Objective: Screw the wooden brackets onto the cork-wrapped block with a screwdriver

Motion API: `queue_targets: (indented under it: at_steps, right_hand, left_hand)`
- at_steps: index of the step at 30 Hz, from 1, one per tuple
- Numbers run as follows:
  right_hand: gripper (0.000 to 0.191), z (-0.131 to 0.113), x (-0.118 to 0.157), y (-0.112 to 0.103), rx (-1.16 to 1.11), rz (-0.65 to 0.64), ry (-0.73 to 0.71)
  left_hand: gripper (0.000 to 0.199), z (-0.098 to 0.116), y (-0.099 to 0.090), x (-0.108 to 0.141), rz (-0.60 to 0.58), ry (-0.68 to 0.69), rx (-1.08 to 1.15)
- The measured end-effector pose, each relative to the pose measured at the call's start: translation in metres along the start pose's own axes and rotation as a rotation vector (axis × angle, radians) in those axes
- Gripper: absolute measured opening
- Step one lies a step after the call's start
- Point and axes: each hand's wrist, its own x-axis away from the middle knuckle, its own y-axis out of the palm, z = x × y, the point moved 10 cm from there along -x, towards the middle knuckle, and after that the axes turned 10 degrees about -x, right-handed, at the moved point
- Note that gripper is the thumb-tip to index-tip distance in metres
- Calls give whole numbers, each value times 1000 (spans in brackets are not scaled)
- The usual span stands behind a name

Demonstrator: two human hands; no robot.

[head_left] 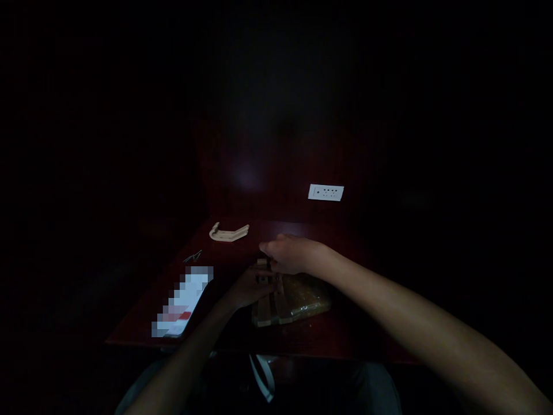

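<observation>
Two pale wooden strips (264, 312) lie side by side on a clear-wrapped, brownish flat package (305, 297) on the dark red table. My left hand (248, 288) is around the far part of the strips, its fingers and thumb reaching across and gripping them. Just beyond and above it, my right hand (287, 253) is closed, fingers curled down close to the strips' far end. What its fingertips hold, if anything, is hidden. A small pale wooden end (261, 261) shows between the two hands.
A pale curved hook-shaped piece (228, 233) lies at the table's far left. Nearer are thin metal pieces (193, 257) and a lit phone (184, 305) with a blurred screen. A white socket panel (326, 192) is on the back wall. Surroundings are very dark.
</observation>
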Motion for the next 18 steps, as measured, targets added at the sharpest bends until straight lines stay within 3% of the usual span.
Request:
queue_targets:
  at_steps: [18]
  right_hand:
    - [24,10,-1,0,-52,8,-35]
  left_hand:
    - [37,-7,-4,2,58,-77,-22]
